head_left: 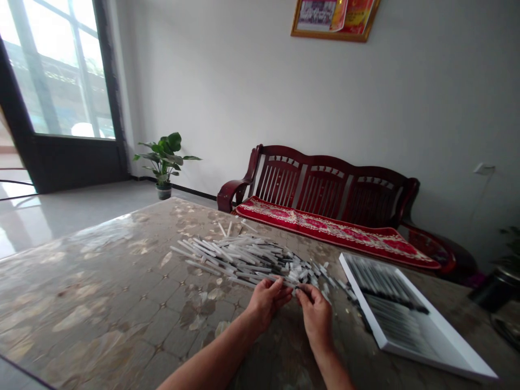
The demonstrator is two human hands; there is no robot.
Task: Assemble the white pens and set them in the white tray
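White, the shallow box point(450, 337) sits to the person's right on the patterned worktop point(142, 309), and from where I stand it looks partly filled. A far row point(379, 276) of slim pieces lies side by side in it, dark at the ends, and a paler, blurred nearer row point(396, 322) lies below; the strip of box along the near right side shows bare. I'd judge a fair share is laid out in order there, though I can't count it.

Much more lies loose. A wide heap of pale sticks point(227, 254) spreads just beyond the hands, with a cluster of short whitish pieces point(300, 271) at its right end and a few strays reaching towards the box. By the size of that heap, plenty is left.

The left hand point(270, 300) and the right hand point(316, 311) meet at the near edge of the heap, fingertips pinching what seems to be one slender piece point(290, 284) between them, the left on its pale length, the right at its darker end. Whether its parts are fully joined I cannot tell; it's too small.
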